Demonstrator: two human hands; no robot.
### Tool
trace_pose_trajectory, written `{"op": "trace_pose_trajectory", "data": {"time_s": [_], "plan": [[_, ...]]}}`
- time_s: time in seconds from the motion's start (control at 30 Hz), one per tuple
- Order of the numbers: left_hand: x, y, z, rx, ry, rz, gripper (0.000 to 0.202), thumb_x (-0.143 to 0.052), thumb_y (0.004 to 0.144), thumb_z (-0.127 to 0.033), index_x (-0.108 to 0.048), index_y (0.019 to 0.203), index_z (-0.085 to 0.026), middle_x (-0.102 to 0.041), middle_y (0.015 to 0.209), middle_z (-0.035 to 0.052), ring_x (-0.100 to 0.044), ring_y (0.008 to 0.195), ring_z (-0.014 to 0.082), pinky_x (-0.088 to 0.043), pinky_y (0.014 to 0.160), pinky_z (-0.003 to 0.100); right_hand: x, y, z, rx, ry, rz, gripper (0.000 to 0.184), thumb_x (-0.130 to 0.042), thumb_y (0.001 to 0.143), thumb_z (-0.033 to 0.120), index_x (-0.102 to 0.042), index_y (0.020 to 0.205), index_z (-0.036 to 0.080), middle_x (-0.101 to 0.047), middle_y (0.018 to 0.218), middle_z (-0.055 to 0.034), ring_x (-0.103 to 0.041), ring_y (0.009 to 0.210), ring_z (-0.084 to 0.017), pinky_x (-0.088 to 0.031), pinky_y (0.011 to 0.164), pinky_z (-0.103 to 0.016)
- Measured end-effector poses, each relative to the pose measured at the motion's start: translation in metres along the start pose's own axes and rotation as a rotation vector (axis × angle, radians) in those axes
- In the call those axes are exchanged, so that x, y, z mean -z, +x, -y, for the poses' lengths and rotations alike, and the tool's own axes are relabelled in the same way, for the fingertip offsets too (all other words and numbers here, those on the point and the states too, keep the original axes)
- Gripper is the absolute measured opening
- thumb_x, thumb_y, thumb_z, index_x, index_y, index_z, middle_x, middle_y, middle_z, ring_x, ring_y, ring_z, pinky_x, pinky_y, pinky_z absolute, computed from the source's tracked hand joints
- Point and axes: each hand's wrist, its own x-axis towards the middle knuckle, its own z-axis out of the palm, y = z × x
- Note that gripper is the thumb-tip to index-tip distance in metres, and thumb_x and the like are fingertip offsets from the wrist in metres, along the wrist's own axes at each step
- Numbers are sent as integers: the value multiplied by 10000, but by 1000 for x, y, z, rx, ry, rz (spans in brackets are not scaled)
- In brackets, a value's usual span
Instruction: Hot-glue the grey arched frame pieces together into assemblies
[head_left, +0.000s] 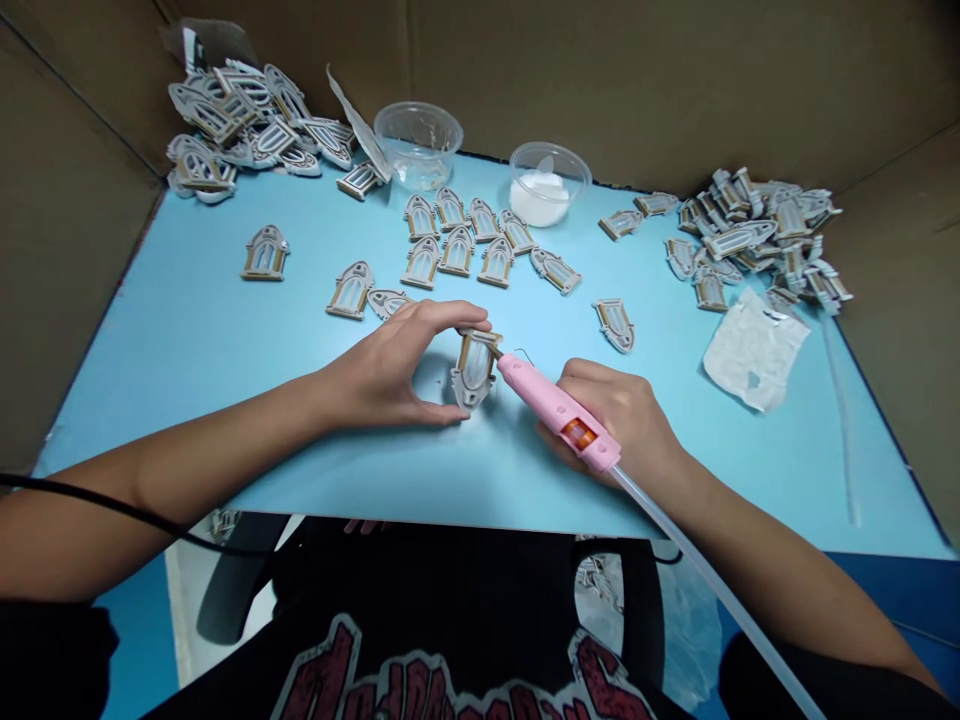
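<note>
Between the thumb and fingers of my left hand (394, 365) is a small arched window piece (475, 362), white and tan, its pointed end toward me. My right hand (619, 415) is closed around a pink glue gun (551, 405). The gun's nozzle touches or nearly touches the piece's upper right edge; I cannot tell which. A long clear glue stick (712, 585) runs out of the gun's back end. Just beyond my left hand lie two similar pieces, one upright arch (351, 290) and one partly covered by the hand.
Several arched pieces (457, 250) lie in rows mid-table. Behind them stand a clear plastic tub (420, 140) and another tub (551, 165) with white contents. Piles of pieces sit at back left (240, 115) and right (780, 225). A white packet (756, 350) lies at right; cardboard walls (660, 80) enclose the table.
</note>
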Motion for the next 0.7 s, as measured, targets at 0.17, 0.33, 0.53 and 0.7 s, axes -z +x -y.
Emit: {"op": "trace_pose_trajectory", "data": {"time_s": [0.17,0.33,0.53,0.7], "plan": [[-1,0,0,-36,16,-8,813,-861,829,-343,-405,1495,-245,-647,1405,131,-622,1326,273,-534,1143,457,-2,1,1,7,26,-18,290,-572,886,145,-444,631,199,-436,639,27,-414,528,-81,-291,492,-228],[0,0,-2,3,42,-4,795,-862,829,-346,-423,1482,-231,-638,1414,136,-610,1337,273,-528,1147,448,-2,0,0,-1,11,-27,285,-567,867,118,-440,624,198,-429,639,27,-411,522,-79,-287,489,-226],[-1,1,-2,-23,44,-14,775,-852,838,-349,-423,1476,-247,-646,1395,118,-619,1318,264,-515,1149,436,-1,0,0,0,27,-19,271,-564,870,121,-457,632,196,-429,642,28,-414,530,-81,-289,498,-225],[1,1,-3,13,52,11,734,-825,862,-370,-425,1468,-259,-643,1408,111,-615,1325,262,-517,1131,435,-2,0,0,-5,17,-25,284,-565,877,129,-444,630,199,-429,643,28,-411,528,-81,-287,495,-225]]}}
